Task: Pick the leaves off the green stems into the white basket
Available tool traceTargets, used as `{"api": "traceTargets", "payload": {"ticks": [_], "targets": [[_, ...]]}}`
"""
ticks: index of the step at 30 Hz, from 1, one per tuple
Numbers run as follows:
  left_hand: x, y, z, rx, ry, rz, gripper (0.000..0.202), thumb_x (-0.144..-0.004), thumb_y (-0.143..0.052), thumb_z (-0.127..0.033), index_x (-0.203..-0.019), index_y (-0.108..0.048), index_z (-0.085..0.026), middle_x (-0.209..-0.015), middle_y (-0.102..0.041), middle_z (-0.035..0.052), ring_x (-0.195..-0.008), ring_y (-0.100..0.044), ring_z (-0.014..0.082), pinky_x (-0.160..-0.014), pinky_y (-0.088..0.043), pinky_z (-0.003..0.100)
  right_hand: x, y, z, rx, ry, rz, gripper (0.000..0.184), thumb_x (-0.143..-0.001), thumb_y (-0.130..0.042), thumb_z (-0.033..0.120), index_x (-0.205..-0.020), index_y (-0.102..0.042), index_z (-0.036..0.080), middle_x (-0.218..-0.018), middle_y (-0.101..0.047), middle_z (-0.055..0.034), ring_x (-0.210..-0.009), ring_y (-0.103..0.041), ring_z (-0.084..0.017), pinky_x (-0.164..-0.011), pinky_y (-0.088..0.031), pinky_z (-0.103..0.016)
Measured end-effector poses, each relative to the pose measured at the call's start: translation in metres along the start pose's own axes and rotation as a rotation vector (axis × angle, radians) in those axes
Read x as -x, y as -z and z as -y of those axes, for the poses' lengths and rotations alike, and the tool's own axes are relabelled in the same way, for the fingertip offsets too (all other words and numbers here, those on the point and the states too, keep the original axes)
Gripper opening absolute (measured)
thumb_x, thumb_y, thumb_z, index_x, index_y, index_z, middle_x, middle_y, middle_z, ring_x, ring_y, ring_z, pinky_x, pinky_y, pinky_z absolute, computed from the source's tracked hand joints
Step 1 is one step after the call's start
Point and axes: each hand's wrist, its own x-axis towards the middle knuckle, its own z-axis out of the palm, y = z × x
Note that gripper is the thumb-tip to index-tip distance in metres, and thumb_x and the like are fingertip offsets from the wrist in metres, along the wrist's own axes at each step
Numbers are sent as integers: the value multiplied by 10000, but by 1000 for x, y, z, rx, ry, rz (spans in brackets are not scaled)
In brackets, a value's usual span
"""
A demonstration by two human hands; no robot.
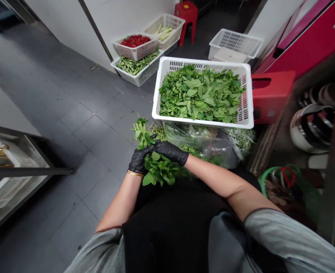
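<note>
A bunch of leafy greens (160,170) is wrapped in the fingers of my left hand (139,158), which wears a black glove. Its cut stems (140,134) stick out above the hand, and its leaves hang below toward my lap. My right hand (169,151), gloved in black too, reaches across and meets the left at the bunch. Its fingertips are pressed together at the stems; what they pinch is hidden. Beyond my hands, a white basket (203,122) holds a heap of picked green leaves (198,93).
Loose stems (159,131) and clear plastic bags (213,146) of greens lie below the basket. Farther back stand baskets of red chillies (136,41), green beans (136,66) and pale stalks (164,33). Red stools (272,94) and a metal shelf (334,151) are on the right.
</note>
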Motion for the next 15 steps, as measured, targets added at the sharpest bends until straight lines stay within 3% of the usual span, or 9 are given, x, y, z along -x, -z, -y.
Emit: {"api": "traceTargets", "payload": {"ticks": [2, 6, 9, 12, 15], "targets": [[-2, 6, 3, -33, 24, -20, 433, -555, -945, -320, -940, -807, -177, -908, -798, 94, -886, -744, 277, -768, -605, 377, 2, -6, 1, 91, 27, 1, 333, -881, -674, 486, -794, -754, 174, -863, -767, -32, -908, -675, -208, -898, -517, -339], [-5, 21, 8, -170, -74, -132, 289, -529, -943, -271, -767, -797, -196, -727, -749, 24, -708, -683, 190, -656, -565, 295, 11, 1, 14, 449, 23, -33, 190, -929, -631, 289, -914, -768, 159, -954, -773, -80, -920, -688, -221, -860, -498, -320], [-5, 25, 7, -246, -88, -189, 266, -521, -934, -236, -733, -787, -175, -592, -653, -12, -541, -560, 116, -506, -450, 233, 11, 21, 30, 635, 46, -207, 197, -910, -622, 189, -1038, -771, 168, -1084, -766, -121, -965, -684, -243, -901, -481, -350], [-3, 19, 1, -185, -74, -216, 292, -550, -930, -314, -751, -781, -162, -567, -627, -19, -473, -493, 92, -446, -378, 228, 6, 35, 44, 453, 59, -308, 227, -921, -608, 234, -1077, -760, 172, -1065, -765, -99, -919, -673, -221, -858, -495, -341], [5, 7, -7, -29, -98, -150, 420, -551, -946, -390, -884, -796, -183, -647, -691, 1, -497, -542, 117, -464, -419, 247, 3, 28, 48, 214, 80, -136, 214, -869, -665, 297, -1006, -760, 164, -987, -756, -54, -838, -646, -180, -774, -496, -297]]}}
